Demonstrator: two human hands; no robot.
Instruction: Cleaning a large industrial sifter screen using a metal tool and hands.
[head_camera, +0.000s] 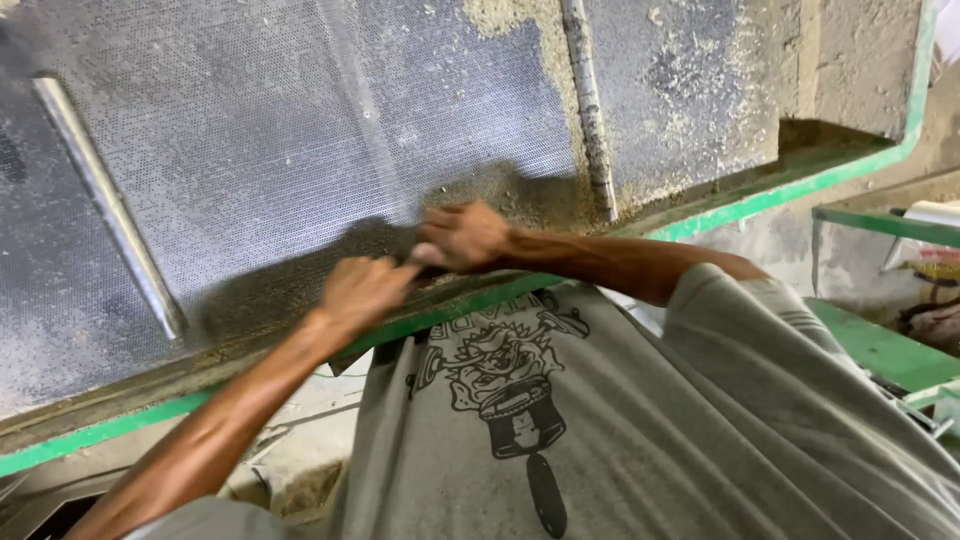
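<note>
Grey perforated metal screen (280, 140), dusty and fine-holed, is filling the upper left and centre of the frame, sitting in a green-painted metal frame (760, 205) that is running diagonally from lower left to upper right. Two bare steel bars are lying across it, one at the left (105, 200), one at upper centre (590, 110). Both hands are working at the screen's lower edge, centre frame: the left hand (362, 290) is pressing down with fingers curled, the right hand (462, 236) is lying just above it, fingers bent against the mesh; whether either is gripping anything I cannot tell. A dark band of fine grit (300, 285) is collecting along that edge under the hands. Judging from this, sweeping of residue along the rim is under way; the next stroke is calling for steady sideways pressure so the grit is not pushed back into the holes.
</note>
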